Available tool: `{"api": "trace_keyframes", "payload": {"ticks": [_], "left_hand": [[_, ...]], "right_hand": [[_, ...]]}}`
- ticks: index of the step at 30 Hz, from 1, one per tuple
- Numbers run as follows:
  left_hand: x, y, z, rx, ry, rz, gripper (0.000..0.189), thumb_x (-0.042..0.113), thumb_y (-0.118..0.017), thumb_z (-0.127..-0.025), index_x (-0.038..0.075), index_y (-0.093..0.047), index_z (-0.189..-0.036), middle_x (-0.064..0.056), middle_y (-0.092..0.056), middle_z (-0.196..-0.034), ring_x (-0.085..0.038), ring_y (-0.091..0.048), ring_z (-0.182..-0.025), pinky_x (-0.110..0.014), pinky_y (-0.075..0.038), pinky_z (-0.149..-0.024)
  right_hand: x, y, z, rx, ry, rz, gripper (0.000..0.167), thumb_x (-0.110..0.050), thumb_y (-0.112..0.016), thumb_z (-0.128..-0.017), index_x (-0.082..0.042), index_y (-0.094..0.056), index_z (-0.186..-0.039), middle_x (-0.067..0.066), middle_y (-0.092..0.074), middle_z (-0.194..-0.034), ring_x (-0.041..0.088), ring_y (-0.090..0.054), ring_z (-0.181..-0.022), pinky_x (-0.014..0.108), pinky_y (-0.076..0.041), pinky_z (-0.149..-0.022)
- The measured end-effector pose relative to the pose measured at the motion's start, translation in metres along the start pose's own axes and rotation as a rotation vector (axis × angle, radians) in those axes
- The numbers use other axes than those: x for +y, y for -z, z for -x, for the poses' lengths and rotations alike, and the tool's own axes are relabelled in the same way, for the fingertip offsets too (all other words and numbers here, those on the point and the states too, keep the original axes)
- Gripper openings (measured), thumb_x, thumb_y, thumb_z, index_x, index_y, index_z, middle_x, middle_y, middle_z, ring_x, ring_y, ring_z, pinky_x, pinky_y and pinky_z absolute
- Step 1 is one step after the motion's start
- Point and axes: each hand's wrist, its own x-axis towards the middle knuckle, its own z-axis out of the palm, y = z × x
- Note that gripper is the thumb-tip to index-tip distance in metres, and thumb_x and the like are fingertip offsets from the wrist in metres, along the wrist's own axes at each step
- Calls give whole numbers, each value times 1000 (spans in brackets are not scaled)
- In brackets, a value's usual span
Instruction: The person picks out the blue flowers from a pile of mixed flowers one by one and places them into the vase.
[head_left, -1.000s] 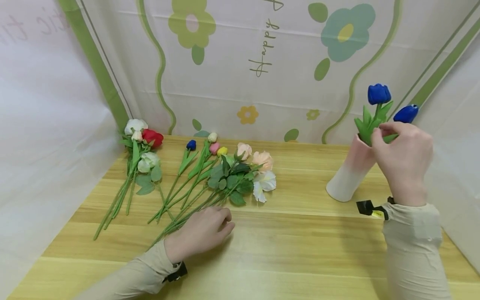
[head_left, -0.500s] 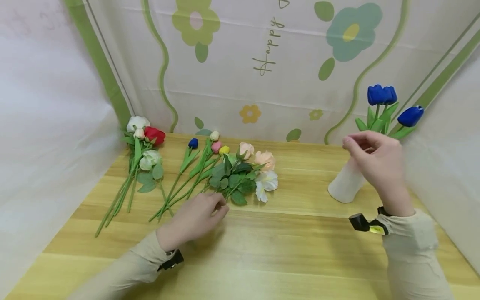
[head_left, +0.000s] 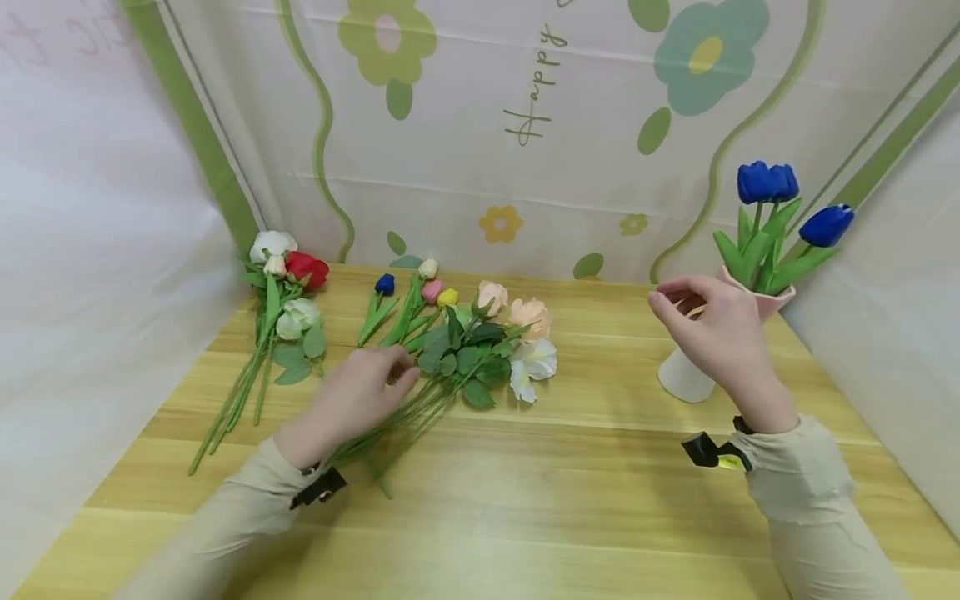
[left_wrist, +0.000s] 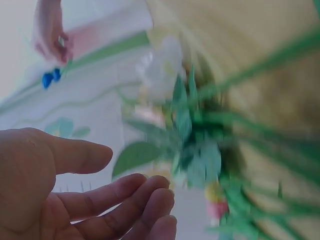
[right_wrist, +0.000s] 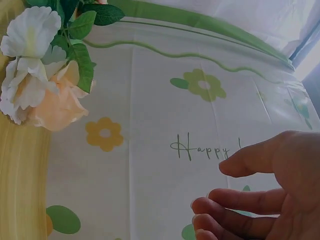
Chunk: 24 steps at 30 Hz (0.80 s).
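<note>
My right hand [head_left: 716, 329] is in front of the pink-and-white vase [head_left: 686, 377], hiding its middle. Thumb and fingers are apart with nothing between them, as the right wrist view confirms. Three blue tulips [head_left: 825, 226] with green leaves stand in the vase. Over the stems of the flowers lying mid-table is my left hand [head_left: 352, 400], loosely bent and holding nothing. Nearest to it lie a blue tulip [head_left: 385, 284], a pink tulip [head_left: 432, 291], a yellow tulip [head_left: 447, 297] and a leafy bunch with peach flowers [head_left: 529, 317] and a white flower [head_left: 534, 367].
On the left of the wooden table [head_left: 480, 517] lies another bunch, with a red rose [head_left: 307, 269], a white flower [head_left: 272, 246] and a pale green flower [head_left: 298, 319]. A printed curtain [head_left: 450, 167] hangs along the back edge, and white cloth closes both sides.
My right hand has let go of a blue tulip in the vase and drawn back to the left and down. The left hand has moved left and farther over the stems.
</note>
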Motion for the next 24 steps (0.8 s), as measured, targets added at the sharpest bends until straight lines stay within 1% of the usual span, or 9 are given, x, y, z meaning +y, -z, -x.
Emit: {"api": "trace_keyframes", "payload": {"ticks": [3, 5, 8, 11, 13, 15, 17, 20, 24], "left_hand": [[-13, 13, -3, 2, 49, -16, 18, 24, -60, -98, 9, -69, -95, 1, -65, -81, -12, -60, -66, -32, -49, -54], [-24, 22, -5, 0, 75, -41, 20, 24, -59, -99, 7, -69, -96, -1, -66, -82, -14, -61, -66, -35, -50, -55], [-40, 32, -7, -19, 130, -74, 23, 24, -57, -100, 5, -69, -94, -3, -64, -79, -17, -59, -63, -37, -48, -54], [-57, 37, -7, -48, 197, -93, 25, 22, -54, -100, 5, -64, -84, -3, -56, -68, -16, -50, -54, -34, -41, -47], [-66, 37, -8, -71, 241, -89, 29, 21, -53, -99, 6, -57, -75, -2, -46, -59, -16, -41, -49, -32, -34, -44], [-75, 35, -8, -88, 264, -94, 32, 20, -54, -99, 8, -52, -69, 0, -41, -56, -14, -38, -47, -30, -31, -43], [-83, 33, -9, -109, 282, -96, 33, 19, -55, -98, 10, -50, -66, 1, -38, -55, -14, -36, -48, -30, -31, -43], [-92, 28, -10, -146, 312, -107, 36, 18, -57, -96, 13, -45, -62, 3, -32, -54, -13, -32, -48, -30, -29, -44], [-98, 19, -11, -168, 340, -117, 41, 19, -59, -94, 16, -42, -57, 4, -28, -53, -12, -28, -47, -29, -28, -43]], "right_hand": [[2, 0, -1, 38, 12, 46, 22, -22, -70, -92, -2, -73, -101, 11, -70, -86, 22, -62, -71, 22, -43, -78], [3, 2, -1, 66, 10, 62, 23, -21, -71, -91, 0, -73, -101, 13, -70, -87, 25, -62, -70, 17, -42, -75], [4, 4, 0, 52, -28, 79, 27, -25, -70, -92, -1, -72, -103, 13, -69, -88, 24, -62, -73, 14, -41, -64], [3, 4, 0, 0, -54, 59, 28, -27, -68, -94, -1, -71, -105, 12, -69, -90, 23, -62, -75, 25, -44, -77], [2, 2, 0, -21, -57, 53, 28, -28, -67, -94, -2, -71, -104, 11, -69, -90, 23, -61, -76, 33, -44, -83], [1, 1, 0, -28, -48, 47, 27, -27, -67, -94, -2, -71, -104, 11, -69, -89, 24, -61, -76, 33, -44, -83], [1, 0, 1, -28, -43, 50, 26, -26, -68, -94, -2, -71, -103, 10, -69, -88, 23, -61, -76, 27, -44, -79], [1, 0, 2, -32, -40, 50, 26, -27, -68, -94, -2, -71, -103, 10, -69, -89, 22, -61, -76, 18, -42, -67], [1, -1, 2, -41, -39, 48, 28, -29, -67, -94, -3, -71, -103, 9, -69, -89, 23, -62, -77, 15, -41, -66]]}}
